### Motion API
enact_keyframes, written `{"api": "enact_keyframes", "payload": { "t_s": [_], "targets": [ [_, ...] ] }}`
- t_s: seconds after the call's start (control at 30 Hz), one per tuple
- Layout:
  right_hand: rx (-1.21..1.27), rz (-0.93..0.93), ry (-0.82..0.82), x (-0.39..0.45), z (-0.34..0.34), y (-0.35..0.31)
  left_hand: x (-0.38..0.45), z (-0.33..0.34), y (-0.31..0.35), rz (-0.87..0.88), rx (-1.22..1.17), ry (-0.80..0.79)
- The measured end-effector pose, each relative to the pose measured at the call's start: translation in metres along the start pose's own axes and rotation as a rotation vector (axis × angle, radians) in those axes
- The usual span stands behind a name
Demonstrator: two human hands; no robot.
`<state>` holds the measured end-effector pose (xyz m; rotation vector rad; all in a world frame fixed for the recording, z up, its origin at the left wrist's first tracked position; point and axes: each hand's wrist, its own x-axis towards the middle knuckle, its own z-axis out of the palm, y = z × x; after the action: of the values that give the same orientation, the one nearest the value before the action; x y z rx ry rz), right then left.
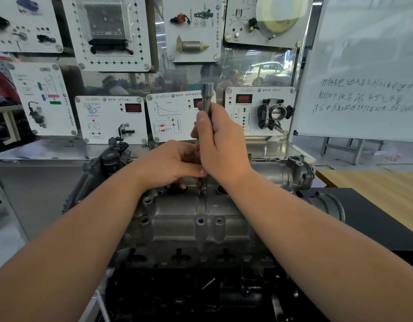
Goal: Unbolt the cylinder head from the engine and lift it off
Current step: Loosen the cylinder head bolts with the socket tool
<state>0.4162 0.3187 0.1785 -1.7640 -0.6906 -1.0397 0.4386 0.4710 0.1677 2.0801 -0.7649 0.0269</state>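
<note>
The cylinder head sits on the engine at the bench, not yet lifted, so unbolting appears to be under way. The person's right hand wraps around an upright socket extension seated in a bolt hole near the head's top edge, while the left hand curls its fingers around the tool's lower shaft, steadying it.

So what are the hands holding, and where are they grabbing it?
The right hand grips a long metal socket extension around its middle, held upright over the cylinder head. The left hand pinches its lower end, just above a bolt hole.
</note>
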Motion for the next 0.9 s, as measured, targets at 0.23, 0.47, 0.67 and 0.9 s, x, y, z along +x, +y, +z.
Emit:
{"api": "enact_keyframes", "payload": {
  "t_s": [0.23,0.47,0.67,0.9],
  "targets": [
    [0.009,0.024,-0.011,0.0007,-0.0002,0.0029,-0.0014,0.001,0.0039,0.023,0.014,0.013],
    [-0.074,-0.019,-0.027,0.0008,-0.0004,0.0003,-0.0011,0.0016,0.0043,-0.01,-0.001,-0.014],
    [0.033,0.062,-0.027,-0.0006,-0.0016,0.001,-0.0012,0.0023,0.0039,-0.029,-0.009,-0.016],
    [-0.026,-0.009,0.037,0.0025,0.0011,0.0041,0.0009,0.0011,0.003,-0.04,0.004,-0.021]
  ]
}}
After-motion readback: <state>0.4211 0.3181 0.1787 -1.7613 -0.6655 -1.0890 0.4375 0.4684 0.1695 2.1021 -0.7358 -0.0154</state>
